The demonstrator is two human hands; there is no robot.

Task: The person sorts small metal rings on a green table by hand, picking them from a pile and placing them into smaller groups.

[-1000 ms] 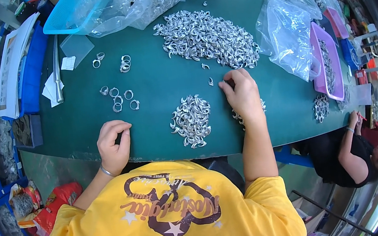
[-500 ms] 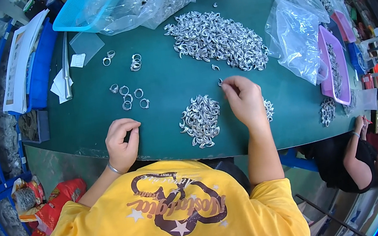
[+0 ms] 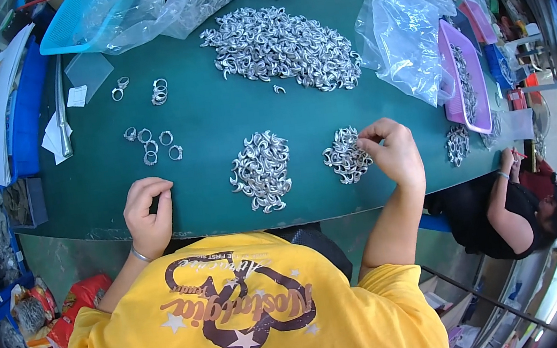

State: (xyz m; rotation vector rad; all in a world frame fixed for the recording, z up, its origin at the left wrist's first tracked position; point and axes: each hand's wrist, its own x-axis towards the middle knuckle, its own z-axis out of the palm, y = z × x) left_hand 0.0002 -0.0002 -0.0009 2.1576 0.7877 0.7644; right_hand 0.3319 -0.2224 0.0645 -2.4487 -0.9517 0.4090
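My right hand [image 3: 394,153] is at the right edge of a small pile of silver crescent-shaped metal pieces [image 3: 345,157], thumb and forefinger pinched together. Its fingertips seem to be on one of the pieces, though they partly hide it. To the left lies a taller pile of similar pieces [image 3: 261,173]. Beyond both spreads a large heap [image 3: 283,46], with a single loose piece [image 3: 279,89] in front of it. My left hand [image 3: 149,215] rests at the table's near edge, loosely curled with a gap inside the thumb and nothing held. Several silver rings [image 3: 150,147] lie beyond it.
On the green table [image 3: 200,114], a blue basket [image 3: 73,28] with clear plastic bags stands far left, near a metal rod [image 3: 61,107]. To the right are a clear bag [image 3: 405,37] and a pink tray [image 3: 453,80] of pieces. A person in black [image 3: 502,215] sits at right.
My right hand has moved right and nearer, from a loose crescent piece to the small pile; that piece is gone from its spot. My left hand stays put. The whole view has shifted.
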